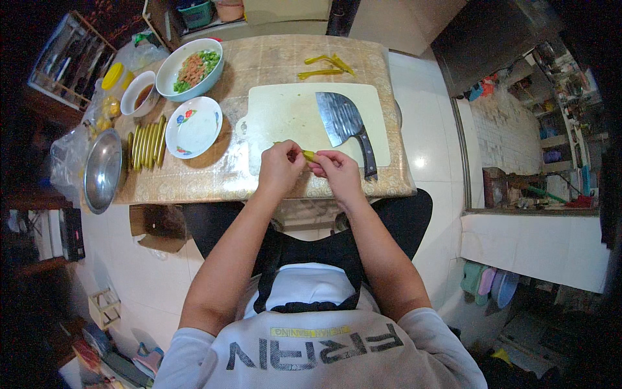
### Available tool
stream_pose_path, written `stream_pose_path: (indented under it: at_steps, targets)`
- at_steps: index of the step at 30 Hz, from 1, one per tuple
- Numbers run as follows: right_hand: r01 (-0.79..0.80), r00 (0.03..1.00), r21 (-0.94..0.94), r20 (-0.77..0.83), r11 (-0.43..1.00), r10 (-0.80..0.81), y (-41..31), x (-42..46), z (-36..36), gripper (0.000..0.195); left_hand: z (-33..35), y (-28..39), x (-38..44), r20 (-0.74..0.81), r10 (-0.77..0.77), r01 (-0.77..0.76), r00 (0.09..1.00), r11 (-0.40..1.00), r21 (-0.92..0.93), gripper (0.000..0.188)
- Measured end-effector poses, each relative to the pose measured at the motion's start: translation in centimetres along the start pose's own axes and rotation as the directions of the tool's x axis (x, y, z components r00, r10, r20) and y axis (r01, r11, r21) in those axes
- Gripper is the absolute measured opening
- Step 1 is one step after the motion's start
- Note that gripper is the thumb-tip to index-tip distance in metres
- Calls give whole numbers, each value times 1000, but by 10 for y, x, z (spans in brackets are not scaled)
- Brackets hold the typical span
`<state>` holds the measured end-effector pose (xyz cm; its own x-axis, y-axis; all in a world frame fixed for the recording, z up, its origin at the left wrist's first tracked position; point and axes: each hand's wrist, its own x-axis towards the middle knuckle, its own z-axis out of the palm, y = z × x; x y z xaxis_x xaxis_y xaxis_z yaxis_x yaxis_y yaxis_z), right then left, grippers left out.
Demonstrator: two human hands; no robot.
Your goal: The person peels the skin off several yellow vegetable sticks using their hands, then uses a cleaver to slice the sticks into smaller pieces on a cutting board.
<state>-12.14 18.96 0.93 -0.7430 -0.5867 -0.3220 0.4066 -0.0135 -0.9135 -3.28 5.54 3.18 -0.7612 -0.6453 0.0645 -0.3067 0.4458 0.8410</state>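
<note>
A yellow-green vegetable stalk or strip (308, 155) is pinched between the fingertips of both hands, over the near edge of a cream cutting board (284, 109). My left hand (282, 165) grips its left part, and a small tip shows beyond the knuckles. On the other side, my right hand (340, 175) holds the right end between thumb and fingers. Much of the piece is hidden by the fingers. A broad cleaver (340, 116) lies on the board's right side, its black handle pointing towards me. Past the board's far edge lie several flat yellow-green strips (326, 68) on the tablecloth.
Left of the board are a floral white plate (194, 127), several green stalks in a row (147, 143) and a steel bowl (103, 170) at the table's edge. Behind stand a bowl of chopped food (165, 73), a bowl of dark sauce (127, 99) and a yellow-lidded jar (114, 80).
</note>
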Motion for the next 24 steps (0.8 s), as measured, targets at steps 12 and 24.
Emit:
stream_pose_path:
  at_steps: [12, 24]
  targets:
    - [20, 1000, -117, 17, 993, -18, 3, -1, 4, 27, 1, 3, -19, 25, -71, 74, 997, 983, -170, 21]
    - [7, 1000, -144, 20, 990, -4, 2, -1, -2, 25, 0, 12, -16, 30, -162, 165, 986, 981, -107, 12]
